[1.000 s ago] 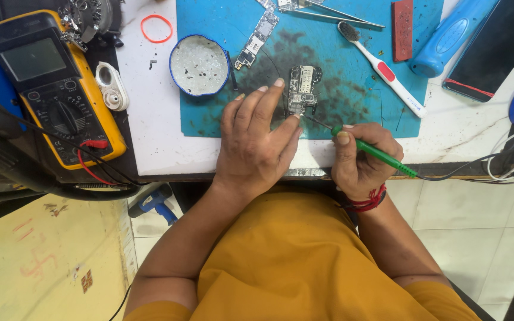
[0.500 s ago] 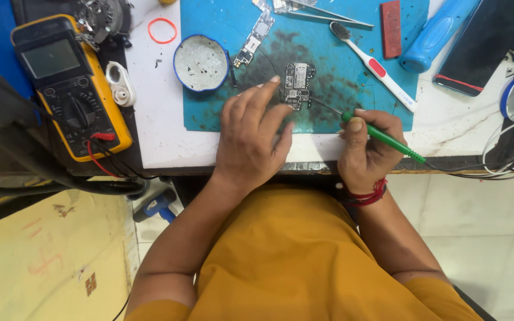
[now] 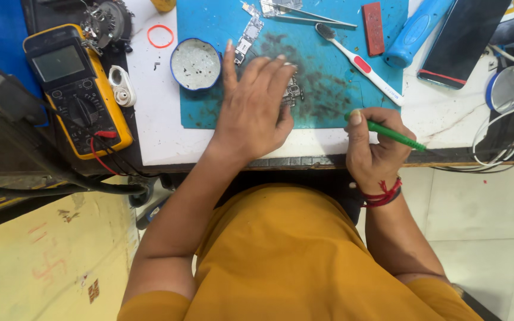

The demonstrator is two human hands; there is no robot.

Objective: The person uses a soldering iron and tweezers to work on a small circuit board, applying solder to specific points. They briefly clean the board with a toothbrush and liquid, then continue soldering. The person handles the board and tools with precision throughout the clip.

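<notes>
Two hands over the blue work mat (image 3: 221, 113), both mine. Left hand (image 3: 254, 110) lies flat on the mat, fingers (image 3: 267, 68) stretched forward and slightly spread, index pointing up toward the small round dish (image 3: 195, 63); it covers most of a small circuit board (image 3: 294, 92), only the board's right edge peeks out beside my fingertips. Right hand (image 3: 375, 145) sits at the table's front edge, well apart from the board, fingers curled and pinching a green-handled tool (image 3: 395, 135) between thumb and forefinger, handle sticking out to the right; tip is hidden behind my thumb, can't tell where it points. Red thread band (image 3: 381, 194) on right wrist. On the mat above: white toothbrush (image 3: 359, 63) lying diagonally, tweezers (image 3: 310, 15), red eraser-like block (image 3: 373, 20), another narrow board strip (image 3: 247, 34). Yellow multimeter (image 3: 75, 89) left of the mat, red rubber band (image 3: 160, 36) near it, dark phone (image 3: 462, 38) and blue handle (image 3: 414, 32) at upper right.
</notes>
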